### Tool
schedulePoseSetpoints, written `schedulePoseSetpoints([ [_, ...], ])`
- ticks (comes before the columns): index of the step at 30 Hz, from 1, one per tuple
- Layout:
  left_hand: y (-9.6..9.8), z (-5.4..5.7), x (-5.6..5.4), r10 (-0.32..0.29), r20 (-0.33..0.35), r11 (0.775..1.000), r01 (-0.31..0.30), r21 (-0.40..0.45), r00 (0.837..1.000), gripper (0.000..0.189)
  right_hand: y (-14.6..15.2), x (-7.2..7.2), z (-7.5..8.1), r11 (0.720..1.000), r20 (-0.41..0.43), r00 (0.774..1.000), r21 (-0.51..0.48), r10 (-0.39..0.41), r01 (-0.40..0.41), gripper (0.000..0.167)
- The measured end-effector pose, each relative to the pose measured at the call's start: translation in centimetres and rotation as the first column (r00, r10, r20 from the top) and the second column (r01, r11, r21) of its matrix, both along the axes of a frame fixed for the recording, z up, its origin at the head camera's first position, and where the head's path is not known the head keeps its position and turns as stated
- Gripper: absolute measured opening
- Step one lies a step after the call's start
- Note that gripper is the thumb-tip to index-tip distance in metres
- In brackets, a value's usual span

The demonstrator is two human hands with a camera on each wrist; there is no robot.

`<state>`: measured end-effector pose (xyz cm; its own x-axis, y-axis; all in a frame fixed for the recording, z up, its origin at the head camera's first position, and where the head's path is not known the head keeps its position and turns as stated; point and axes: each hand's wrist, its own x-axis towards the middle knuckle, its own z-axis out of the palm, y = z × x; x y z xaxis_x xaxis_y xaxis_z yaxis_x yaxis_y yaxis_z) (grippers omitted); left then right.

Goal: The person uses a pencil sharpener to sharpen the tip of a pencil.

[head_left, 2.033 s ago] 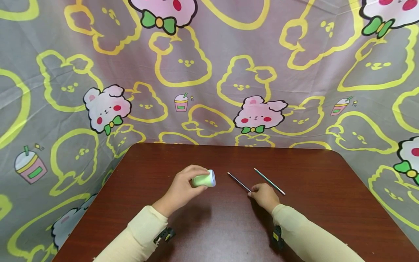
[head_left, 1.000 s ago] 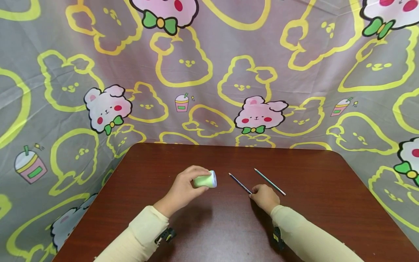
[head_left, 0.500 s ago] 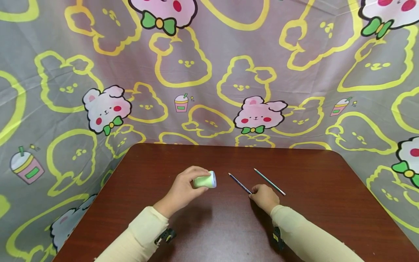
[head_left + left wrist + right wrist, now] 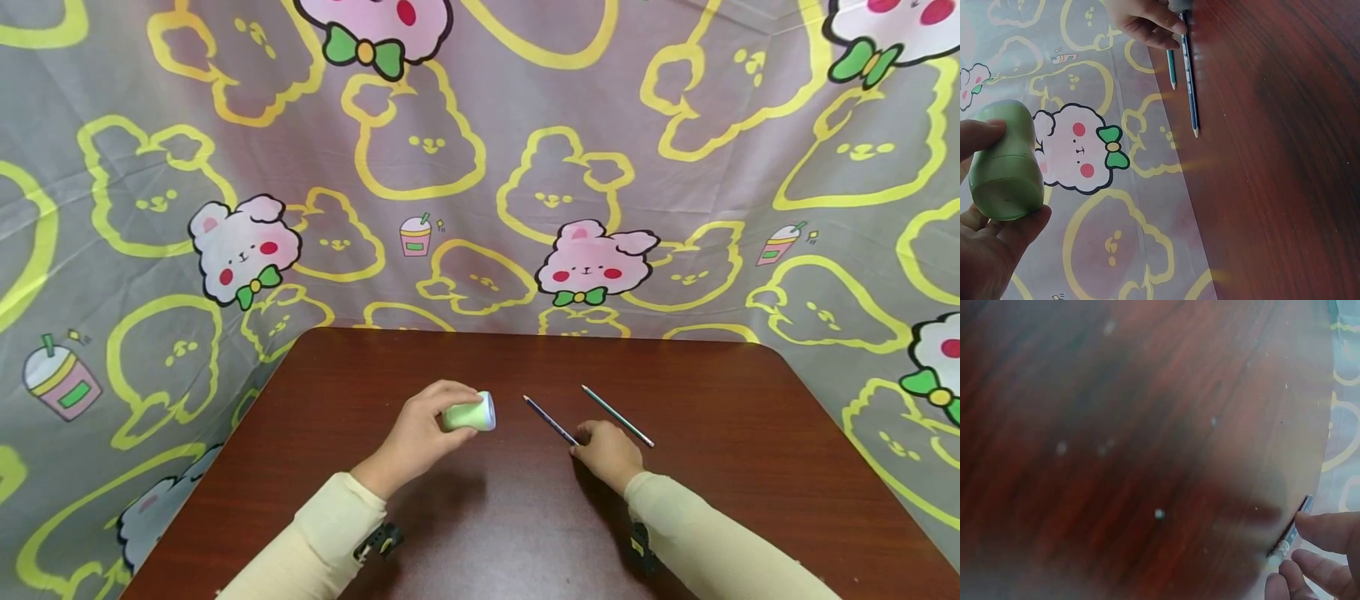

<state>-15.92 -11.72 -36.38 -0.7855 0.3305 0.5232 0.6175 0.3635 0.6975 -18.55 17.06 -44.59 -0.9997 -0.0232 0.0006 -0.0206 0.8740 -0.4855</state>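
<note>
My left hand [image 4: 420, 429] grips a light-green waisted cylinder [image 4: 465, 414] on its side between thumb and fingers. Its pale-blue end faces right, towards the pencils; the left wrist view shows its smooth, rounded green end. My right hand [image 4: 609, 454] pinches a dark-blue pencil [image 4: 546, 417] near its rear end, with thumb and fingertips. That pencil's sharpened tip points away and left, towards the cylinder's side of the table. In the right wrist view, the pencil's pale rear end [image 4: 1277, 555] sticks out beneath the thumb. A green pencil [image 4: 618, 417] lies just beyond the right hand.
The dark reddish-brown table [image 4: 360, 358] has rounded far corners. A grey curtain [image 4: 480, 108] printed with yellow outlines and pink rabbit faces hangs behind it and along both sides. Black straps with small devices [image 4: 378, 540] sit on both wrists.
Both hands keep their grips and stay almost still. Since the first frame, the cylinder and the blue pencil have shifted very slightly to the right.
</note>
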Motion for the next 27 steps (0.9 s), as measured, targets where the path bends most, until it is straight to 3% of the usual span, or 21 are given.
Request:
schedulePoseSetpoints([
  [7,0.0,0.0,0.1,-0.003,0.011,1.000,0.003,0.001,1.000,0.040,0.1,0.3,-0.2,0.989,-0.157,0.984,0.131,0.091,-0.070,0.040],
  [13,0.1,0.0,0.1,-0.002,0.013,1.000,0.002,-0.004,1.000,0.040,0.5,0.6,-0.6,0.945,-0.336,0.910,0.294,0.242,-0.143,0.042],
  [17,0.1,0.0,0.1,-0.002,0.015,1.000,0.003,-0.006,1.000,0.040,0.9,0.6,-0.5,0.925,-0.386,0.873,0.341,0.299,-0.166,0.042],
  [27,0.1,-0.2,0.0,0.000,0.009,1.000,0.000,-0.012,1.000,0.040,2.3,0.5,-0.2,0.919,-0.407,0.862,0.365,0.302,-0.150,0.046],
])
